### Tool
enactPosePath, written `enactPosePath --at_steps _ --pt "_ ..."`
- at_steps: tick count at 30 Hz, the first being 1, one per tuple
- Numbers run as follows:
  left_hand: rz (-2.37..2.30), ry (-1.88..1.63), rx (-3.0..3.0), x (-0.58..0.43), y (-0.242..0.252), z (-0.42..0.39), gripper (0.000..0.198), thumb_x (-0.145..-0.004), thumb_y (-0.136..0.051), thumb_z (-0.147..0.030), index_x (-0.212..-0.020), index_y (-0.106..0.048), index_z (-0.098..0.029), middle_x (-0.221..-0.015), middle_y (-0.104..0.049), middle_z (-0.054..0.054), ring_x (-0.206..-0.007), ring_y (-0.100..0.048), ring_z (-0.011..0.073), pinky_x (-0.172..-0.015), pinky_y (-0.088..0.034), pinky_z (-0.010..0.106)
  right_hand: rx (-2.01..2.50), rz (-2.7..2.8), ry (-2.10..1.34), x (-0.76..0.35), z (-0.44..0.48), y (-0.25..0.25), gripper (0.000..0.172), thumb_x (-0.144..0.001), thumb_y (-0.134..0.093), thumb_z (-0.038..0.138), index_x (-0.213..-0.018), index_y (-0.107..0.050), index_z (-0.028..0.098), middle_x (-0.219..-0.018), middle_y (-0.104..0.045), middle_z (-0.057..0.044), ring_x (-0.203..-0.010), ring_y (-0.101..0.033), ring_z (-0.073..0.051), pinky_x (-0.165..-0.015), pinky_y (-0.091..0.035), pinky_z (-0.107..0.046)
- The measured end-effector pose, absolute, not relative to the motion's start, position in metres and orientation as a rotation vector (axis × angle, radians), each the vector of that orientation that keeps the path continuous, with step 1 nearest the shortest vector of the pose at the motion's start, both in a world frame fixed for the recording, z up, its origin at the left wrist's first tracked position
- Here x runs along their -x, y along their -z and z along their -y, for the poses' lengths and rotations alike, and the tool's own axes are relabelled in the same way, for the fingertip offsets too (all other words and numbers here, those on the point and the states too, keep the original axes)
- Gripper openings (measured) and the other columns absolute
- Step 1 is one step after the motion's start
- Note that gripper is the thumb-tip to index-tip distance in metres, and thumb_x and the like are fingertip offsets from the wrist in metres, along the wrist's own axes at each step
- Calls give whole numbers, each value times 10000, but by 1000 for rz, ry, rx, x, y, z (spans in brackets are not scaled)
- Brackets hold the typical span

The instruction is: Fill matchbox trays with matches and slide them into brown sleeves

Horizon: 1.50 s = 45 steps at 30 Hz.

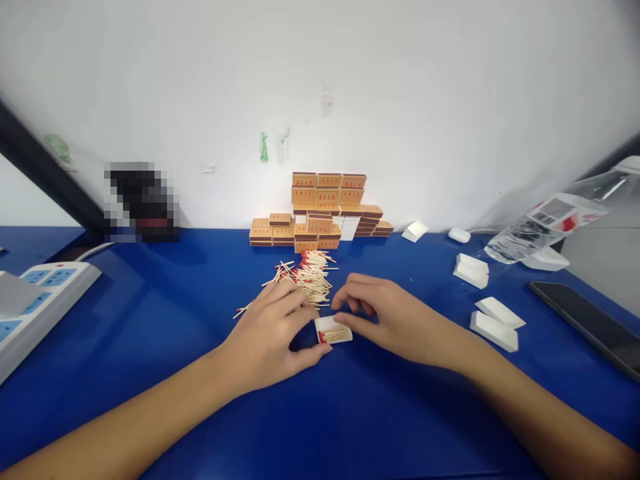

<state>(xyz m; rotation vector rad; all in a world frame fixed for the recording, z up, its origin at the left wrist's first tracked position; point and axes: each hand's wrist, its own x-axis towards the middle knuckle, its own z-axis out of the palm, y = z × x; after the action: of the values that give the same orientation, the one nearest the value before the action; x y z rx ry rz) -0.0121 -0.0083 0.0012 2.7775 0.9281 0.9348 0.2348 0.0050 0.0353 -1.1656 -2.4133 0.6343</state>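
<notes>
A small white matchbox tray (pixel 345 337) lies on the blue table, with several red-headed matches (pixel 331 335) inside it. My left hand (pixel 273 327) grips the tray at its left end, the thumb at the near side and the index finger at the far side. Over the tray's far right corner is the thumb of my right hand (pixel 383 317). Its other fingers are bent and apart from the thumb, and I see nothing held between them. Just beyond both hands spreads a loose heap of matches (pixel 315 277), partly hidden by my left hand.
Orange-brown matchboxes (pixel 327 197) stand stacked against the wall. White trays (pixel 495 331), a phone (pixel 590 320), a tilted plastic bottle (pixel 540 223) and a white earphone case (pixel 459 235) are on the right. A power strip (pixel 55 293) lies on the left, near a pixelated dark object (pixel 143 203).
</notes>
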Motion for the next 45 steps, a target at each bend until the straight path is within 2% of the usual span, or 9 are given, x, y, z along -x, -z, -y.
enactPosePath --at_steps 4,7,11,18,25,34,40,45 --pt "-859 -918 -2790 11 -2 11 248 -921 -749 -388 -1029 -704 -169 -976 -690 65 -986 -609 253 -900 -500 430 1366 2147 -453 -223 -29 -19 144 -966 -632 280 -886 -729 210 -776 -621 -1 -679 -530 -145 -637 -400 -293" --pt "-817 -896 -2807 11 -2 13 256 -926 -742 -395 -1026 -701 -163 -953 -685 71 -965 -614 256 -869 -510 424 1490 2091 -477 -215 -47 -8 153 -917 -687 318 -838 -734 195 -747 -636 -6 -657 -533 -147 -605 -386 -293" --pt "-820 -863 -2810 11 -1 13 263 -919 -750 -394 -1032 -703 -162 -951 -682 78 -987 -613 269 -883 -515 438 1514 2137 -507 -208 -53 -6 133 -888 -698 279 -789 -723 193 -740 -658 -11 -650 -547 -150 -597 -378 -292" --pt "-846 -890 -2781 12 -3 10 251 -921 -755 -371 -1041 -703 -157 -979 -692 69 -993 -610 249 -900 -512 426 1466 2287 -525 -232 -51 -13 85 -881 -666 197 -800 -691 200 -785 -666 -16 -680 -554 -157 -620 -382 -293" --pt "-958 -894 -2775 14 0 7 259 -907 -766 -375 -1054 -702 -172 -1005 -705 69 -1021 -617 267 -902 -507 452 1227 2426 -737 -252 -33 -32 192 -987 -618 345 -851 -651 213 -758 -581 15 -649 -492 -135 -605 -378 -274" --pt "-920 -869 -2760 14 0 8 240 -919 -750 -380 -1044 -709 -180 -990 -686 73 -1017 -604 262 -940 -515 462 1029 2570 -789 -234 -8 -31 132 -1020 -599 255 -902 -639 212 -904 -618 -11 -719 -534 -134 -633 -395 -263" --pt "-926 -892 -2781 13 -2 9 241 -909 -760 -368 -1051 -707 -182 -1018 -702 80 -1034 -614 278 -934 -520 470 1057 2579 -738 -236 -7 -33 120 -975 -626 191 -860 -654 214 -861 -617 -5 -726 -546 -137 -639 -402 -269" --pt "-906 -894 -2767 13 -2 9 237 -911 -756 -367 -1054 -712 -183 -981 -692 74 -997 -610 264 -915 -524 460 1123 2426 -624 -229 -13 -35 112 -974 -630 245 -889 -700 222 -752 -567 11 -666 -524 -141 -623 -397 -275"
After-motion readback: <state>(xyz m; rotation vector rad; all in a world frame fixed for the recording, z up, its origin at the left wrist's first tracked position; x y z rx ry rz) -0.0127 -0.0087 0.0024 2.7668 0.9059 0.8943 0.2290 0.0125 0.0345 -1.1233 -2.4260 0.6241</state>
